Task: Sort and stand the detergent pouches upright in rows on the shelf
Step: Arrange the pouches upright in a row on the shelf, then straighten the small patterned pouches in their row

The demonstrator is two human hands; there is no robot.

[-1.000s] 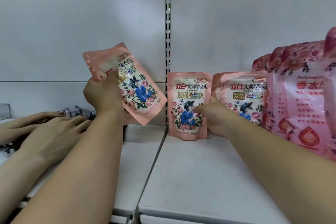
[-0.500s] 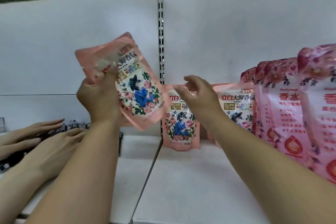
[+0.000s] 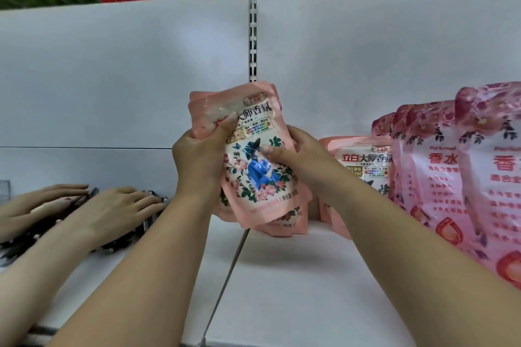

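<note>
I hold a small stack of pink detergent pouches (image 3: 253,177) with a blue figure and roses on the front, upright above the shelf (image 3: 282,276). My left hand (image 3: 197,158) grips the stack's left edge, thumb on its front. My right hand (image 3: 293,155) grips the right edge, thumb across the picture. Another pouch of the same kind (image 3: 363,166) stands on the shelf to the right, partly behind my right forearm. Behind the held stack a further pouch (image 3: 284,227) shows only its bottom edge.
Taller pink pouches (image 3: 451,177) stand in rows at the far right. Another person's two hands (image 3: 112,205) rest on dark small items (image 3: 84,222) at the left of the shelf. A slotted upright (image 3: 253,36) divides the white back panel.
My left hand has brought the pouches right and down to the middle. My right hand left the standing pouch and now holds the stack's right edge. The view has tilted upward.
</note>
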